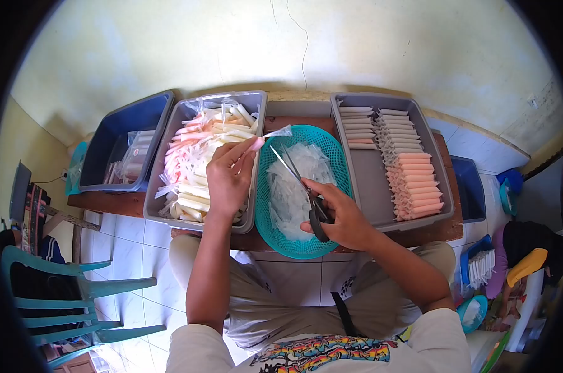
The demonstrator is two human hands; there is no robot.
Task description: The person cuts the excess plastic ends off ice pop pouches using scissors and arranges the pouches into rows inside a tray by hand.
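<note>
Cracked wall (356, 50) | tiled floor (129, 248) | wooden bench (112, 202) | right hand (342, 214): scissors (319, 221)

The left arm (208, 273) reaches up and slightly inward, its forearm nearly straight with the wrist. The left hand (230, 174) is the farther forward of the two, back of the hand toward the camera, fingers (239, 152) bent and closed in a pinch. The right arm (406, 270) bends at the elbow, its forearm slanting forward and inward. The right hand (339, 214) is curled, index finger reaching toward the left, thumb lower and apart from it.
</note>
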